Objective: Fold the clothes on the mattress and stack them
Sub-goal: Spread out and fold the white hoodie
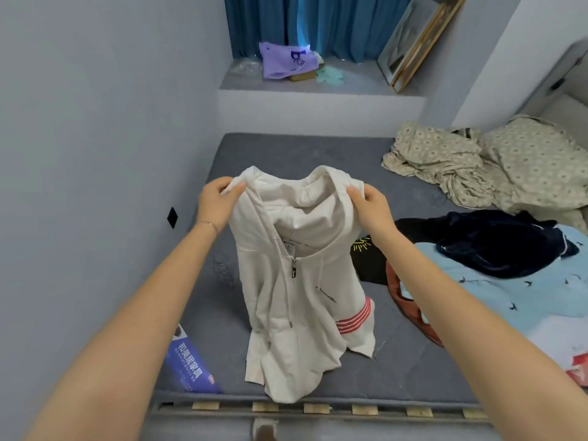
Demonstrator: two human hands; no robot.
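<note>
My left hand [216,198] & right hand [370,203] each pinch a shoulder of the white hoodie [296,281], held up w/ its hem touching the mattress [286,151] near the front edge.

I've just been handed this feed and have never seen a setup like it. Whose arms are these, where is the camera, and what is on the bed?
There is no machine here. The two arms are a person's own, and the single picture comes from a wide-angle camera worn on their head, looking forward and down. The left hand and right hand each pinch the top of a cream zip hoodie with red sleeve stripes, holding it up while its lower end lies on the grey mattress. To the right lie a dark navy garment, a light blue garment and a black garment with a yellow print. Farther back is crumpled patterned bedding. A blue printed package sits at the near left edge.
</note>
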